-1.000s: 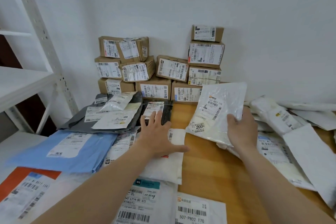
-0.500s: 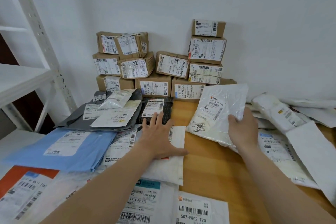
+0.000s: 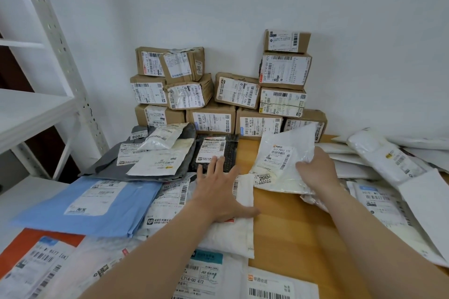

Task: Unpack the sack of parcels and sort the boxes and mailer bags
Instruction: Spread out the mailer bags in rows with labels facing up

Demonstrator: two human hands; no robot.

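Head view: right grip (image 3: 318,170) pinches the edge of a seemingly light, floppy mailer (image 3: 279,160) spreading leftward; left grip (image 3: 218,188) lies flat, holding nothing.

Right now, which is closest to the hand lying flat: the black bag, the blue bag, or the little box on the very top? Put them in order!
From the left hand:
1. The black bag, just ahead, at the fingertips.
2. The blue bag, off to the left.
3. The little top box, far back on the right-hand stack.

brown cardboard boxes (image 3: 226,94), white mailer bag (image 3: 284,160), blue bag (image 3: 90,204), grey bag (image 3: 109,165), orange bag (image 3: 21,245), wooden table (image 3: 286,223)
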